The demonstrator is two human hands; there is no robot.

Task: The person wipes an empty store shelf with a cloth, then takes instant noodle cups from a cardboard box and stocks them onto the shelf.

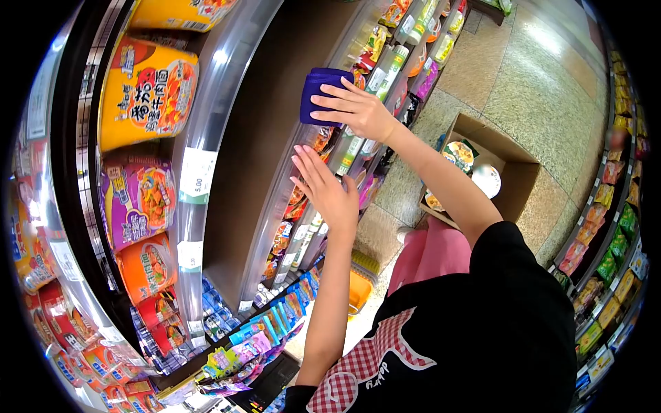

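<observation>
A folded purple cloth [319, 98] lies against the clear front edge of the brown shelf board [258, 103]. My right hand [361, 110] is on it, fingers laid across the cloth and the thumb side out of sight. Lower along the same shelf edge is my left hand [327, 189], its fingers stretched out and nothing in it. Its fingertips are at the clear edge strip [275, 199]; whether they press on it I cannot tell.
Packs of instant noodles [148, 96] fill the shelf at left, behind a price strip [198, 172]. An open cardboard box [513, 179] holding round tubs stands on the tiled floor. An orange basket [359, 289] sits below my left arm. Snack shelves [606, 227] line the right.
</observation>
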